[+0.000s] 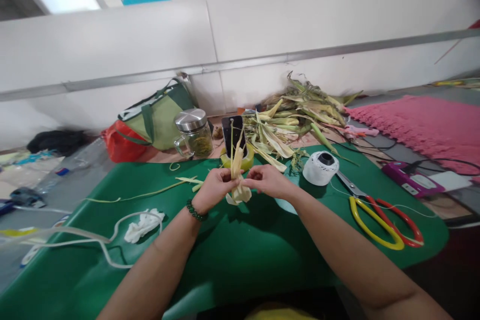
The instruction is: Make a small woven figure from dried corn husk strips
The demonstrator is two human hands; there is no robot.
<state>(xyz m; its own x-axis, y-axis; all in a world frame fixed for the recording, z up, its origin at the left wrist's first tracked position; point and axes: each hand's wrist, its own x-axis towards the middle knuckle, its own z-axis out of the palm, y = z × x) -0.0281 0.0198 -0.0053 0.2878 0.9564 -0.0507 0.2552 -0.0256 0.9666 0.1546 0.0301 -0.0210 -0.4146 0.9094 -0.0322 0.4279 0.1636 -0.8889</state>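
Note:
My left hand (213, 187) grips a small bundle of pale corn husk (237, 166) above the green mat, its thin strips pointing upward and its wider folds hanging below. From the other side, the thumb and fingertips of my right hand (268, 181) pinch the same husk. Behind the bundle a dark phone (229, 132) leans upright by a yellow roll of tape (247, 159). To the right are a white spool of thread (320, 168) and large scissors (375, 215) with one yellow and one red handle.
A heap of corn husks (296, 110) lies at the back, beside a lidded glass mug (194, 135) and a green bag (161, 115). Crumpled tissue (144, 225) and white tubing (107, 255) lie left. A purple power strip (412, 180) sits near a pink cloth (420, 125).

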